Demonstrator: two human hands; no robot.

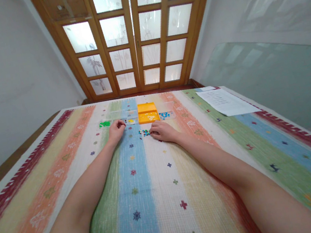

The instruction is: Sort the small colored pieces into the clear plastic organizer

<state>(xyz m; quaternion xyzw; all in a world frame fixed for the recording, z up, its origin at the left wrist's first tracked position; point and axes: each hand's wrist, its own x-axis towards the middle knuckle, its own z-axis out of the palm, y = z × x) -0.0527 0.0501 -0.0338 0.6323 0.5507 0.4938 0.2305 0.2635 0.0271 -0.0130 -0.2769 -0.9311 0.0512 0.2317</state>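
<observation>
We can't tell whether either grips anything: left hand [120, 127] curled, right hand [162, 131] loosely bent at coloured pieces [145, 133].

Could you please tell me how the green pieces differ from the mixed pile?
Colour: the green pieces look uniformly green, while the mixed pile shows several colours, including blue.
Position: the green pieces lie left of the orange box, the mixed pile in front of it.
Nearest hand: the left hand for the green pieces, the right for the mixed pile.
Both consist of small pieces.
</observation>
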